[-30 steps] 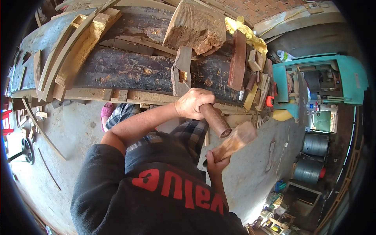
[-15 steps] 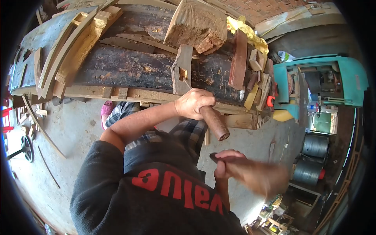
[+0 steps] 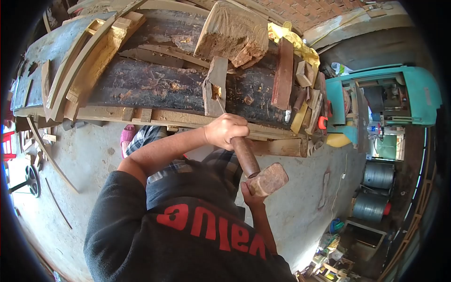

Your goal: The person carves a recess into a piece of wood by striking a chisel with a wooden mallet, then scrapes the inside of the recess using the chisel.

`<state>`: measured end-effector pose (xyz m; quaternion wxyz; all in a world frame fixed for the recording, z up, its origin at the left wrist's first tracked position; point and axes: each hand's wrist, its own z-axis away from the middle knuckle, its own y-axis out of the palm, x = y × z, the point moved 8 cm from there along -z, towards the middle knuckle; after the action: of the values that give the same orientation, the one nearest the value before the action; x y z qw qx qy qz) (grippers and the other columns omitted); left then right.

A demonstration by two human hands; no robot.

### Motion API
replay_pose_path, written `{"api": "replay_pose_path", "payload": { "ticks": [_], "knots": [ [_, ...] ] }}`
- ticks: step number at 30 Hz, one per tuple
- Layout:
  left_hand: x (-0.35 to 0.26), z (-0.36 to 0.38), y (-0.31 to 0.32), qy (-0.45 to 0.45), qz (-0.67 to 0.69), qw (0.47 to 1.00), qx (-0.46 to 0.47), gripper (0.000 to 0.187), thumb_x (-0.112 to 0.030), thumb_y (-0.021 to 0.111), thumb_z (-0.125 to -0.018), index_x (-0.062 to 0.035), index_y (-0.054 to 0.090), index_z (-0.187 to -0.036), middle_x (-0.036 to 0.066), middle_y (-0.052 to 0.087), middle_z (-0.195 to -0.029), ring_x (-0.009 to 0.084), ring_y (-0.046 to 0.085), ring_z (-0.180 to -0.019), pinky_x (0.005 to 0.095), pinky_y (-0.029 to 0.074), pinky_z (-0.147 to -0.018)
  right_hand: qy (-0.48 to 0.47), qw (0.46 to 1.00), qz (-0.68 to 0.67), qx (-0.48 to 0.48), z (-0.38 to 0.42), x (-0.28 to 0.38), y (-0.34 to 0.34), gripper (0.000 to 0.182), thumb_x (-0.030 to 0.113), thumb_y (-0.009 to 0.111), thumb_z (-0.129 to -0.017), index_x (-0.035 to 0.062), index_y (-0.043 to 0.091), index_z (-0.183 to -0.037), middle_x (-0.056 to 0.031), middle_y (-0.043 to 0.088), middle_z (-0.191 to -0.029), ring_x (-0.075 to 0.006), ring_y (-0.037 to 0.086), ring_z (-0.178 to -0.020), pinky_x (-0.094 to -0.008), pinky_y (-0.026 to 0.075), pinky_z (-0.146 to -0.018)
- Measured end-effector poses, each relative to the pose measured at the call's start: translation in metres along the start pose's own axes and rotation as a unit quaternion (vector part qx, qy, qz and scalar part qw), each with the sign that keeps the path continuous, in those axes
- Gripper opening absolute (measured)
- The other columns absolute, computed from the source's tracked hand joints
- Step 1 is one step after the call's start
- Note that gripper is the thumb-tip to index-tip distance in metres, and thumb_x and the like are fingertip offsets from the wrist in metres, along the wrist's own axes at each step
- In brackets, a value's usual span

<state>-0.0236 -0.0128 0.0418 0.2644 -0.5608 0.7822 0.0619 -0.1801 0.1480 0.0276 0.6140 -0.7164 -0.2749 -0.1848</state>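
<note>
My left hand point(image 3: 225, 130) is closed around the thick wooden handle of a chisel point(image 3: 246, 157). Its thin metal blade reaches up to a rough notch in a short grey-brown wood piece point(image 3: 213, 70), which lies across the dark log bench. My right hand point(image 3: 252, 195) grips a wooden mallet point(image 3: 271, 179), and the mallet head covers part of the fingers. The mallet head is at the butt end of the chisel handle, seemingly touching it. A large rough wood block point(image 3: 232, 28) rests just beyond the notched piece.
The dark log bench point(image 3: 155, 80) spans the view. On it are curved planks point(image 3: 80, 61) at left, a reddish board point(image 3: 283, 75), a yellow cloth point(image 3: 291, 37) and wood scraps at right. A red-orange tape measure point(image 3: 322, 122) lies near a teal machine point(image 3: 418, 94).
The mallet, blurred and farther right before, has swung left and up to the chisel's handle end. My left hand and the chisel have shifted slightly left and down in view.
</note>
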Motion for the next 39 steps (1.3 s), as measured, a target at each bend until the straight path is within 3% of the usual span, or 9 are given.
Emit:
{"api": "replay_pose_path", "payload": {
  "ticks": [5,9,12,19,22,33,36,37,39],
  "knots": [
    [-0.002,0.006,0.003,-0.015,0.008,1.0,0.018,0.038,-0.021,0.078,-0.07,-0.0067,0.044,-0.069,0.011,0.045,-0.061,0.0334,0.051,-0.056,0.0438,0.042,-0.05,0.117,0.967,-0.176,-0.14,0.014,-0.025,-0.021,0.046,0.011,0.078,-0.07,0.0042,0.055,-0.109,-0.0131,0.059,-0.09,-0.0252,0.062,-0.078,-0.0355,0.053,-0.07],
    [-0.003,0.001,0.0,-0.005,-0.003,1.0,0.016,0.036,-0.022,0.078,-0.071,-0.0066,0.045,-0.069,0.011,0.044,-0.061,0.0331,0.052,-0.057,0.0439,0.042,-0.05,-0.284,0.854,-0.393,-0.191,0.006,0.024,-0.026,0.048,0.014,0.078,-0.071,0.0024,0.052,-0.109,-0.0139,0.06,-0.092,-0.0242,0.061,-0.079,-0.0359,0.051,-0.07],
    [0.007,0.014,0.003,-0.003,-0.02,0.999,0.033,0.036,-0.022,0.078,-0.071,-0.0069,0.046,-0.069,0.01,0.045,-0.062,0.0326,0.052,-0.058,0.0433,0.042,-0.051,0.054,0.981,-0.107,-0.15,0.009,-0.016,0.002,0.03,0.012,0.075,-0.073,0.0024,0.054,-0.093,-0.01,0.058,-0.084,-0.0193,0.058,-0.071,-0.0336,0.048,-0.075],
    [0.006,0.008,0.002,-0.011,-0.046,0.997,0.057,0.036,-0.024,0.077,-0.072,-0.0067,0.046,-0.069,0.01,0.047,-0.065,0.0319,0.053,-0.061,0.0417,0.043,-0.054,-0.228,0.923,-0.28,-0.13,-0.015,0.054,-0.042,0.056,0.009,0.064,-0.078,0.0007,0.032,-0.123,-0.0099,0.059,-0.079,-0.0205,0.057,-0.071,-0.0322,0.046,-0.073],
    [0.012,-0.009,-0.008,-0.063,-0.052,0.996,0.019,0.03,-0.018,0.075,-0.069,-0.0062,0.048,-0.075,0.011,0.05,-0.066,0.0343,0.055,-0.062,0.0433,0.043,-0.054,-0.103,0.992,0.072,0.012,-0.008,0.036,-0.033,0.056,0.013,0.067,-0.079,-0.0007,0.032,-0.12,-0.0093,0.059,-0.08,-0.0184,0.055,-0.071,-0.031,0.044,-0.074],
    [0.01,-0.013,-0.02,-0.113,-0.005,0.992,-0.049,0.032,-0.019,0.077,-0.069,-0.0055,0.048,-0.074,0.012,0.05,-0.064,0.0357,0.055,-0.06,0.0428,0.042,-0.052,0.074,0.98,-0.175,-0.065,-0.006,0.016,-0.038,0.051,0.01,0.067,-0.076,-0.0016,0.035,-0.114,-0.0088,0.057,-0.079,-0.0163,0.055,-0.07,-0.0285,0.046,-0.068],
    [0.01,-0.012,-0.016,-0.11,-0.004,0.994,-0.019,0.03,-0.018,0.075,-0.068,-0.0061,0.049,-0.075,0.012,0.051,-0.064,0.036,0.055,-0.062,0.0436,0.042,-0.053,-0.205,0.906,-0.349,-0.122,-0.015,0.062,-0.062,0.055,0.01,0.071,-0.078,0.0024,0.041,-0.123,-0.0109,0.06,-0.084,-0.0193,0.061,-0.075,-0.0277,0.05,-0.07],
    [0.011,-0.01,-0.014,-0.112,-0.004,0.994,-0.018,0.03,-0.018,0.075,-0.068,-0.0061,0.049,-0.075,0.012,0.051,-0.064,0.036,0.055,-0.062,0.0436,0.042,-0.053,-0.234,0.896,-0.353,-0.138,-0.014,0.062,-0.059,0.025,0.006,0.074,-0.067,0.005,0.06,-0.087,-0.0121,0.061,-0.096,-0.0188,0.059,-0.07,-0.0306,0.05,-0.066],
    [0.01,-0.006,-0.007,-0.088,-0.009,0.996,-0.007,0.028,-0.016,0.073,-0.067,-0.007,0.048,-0.074,0.011,0.051,-0.065,0.0357,0.056,-0.063,0.044,0.043,-0.054,0.473,0.855,-0.205,0.047,0.02,-0.024,-0.018,0.023,0.005,0.076,-0.066,0.005,0.058,-0.079,-0.0112,0.061,-0.089,-0.019,0.059,-0.069,-0.0321,0.05,-0.066]
  ]
}}
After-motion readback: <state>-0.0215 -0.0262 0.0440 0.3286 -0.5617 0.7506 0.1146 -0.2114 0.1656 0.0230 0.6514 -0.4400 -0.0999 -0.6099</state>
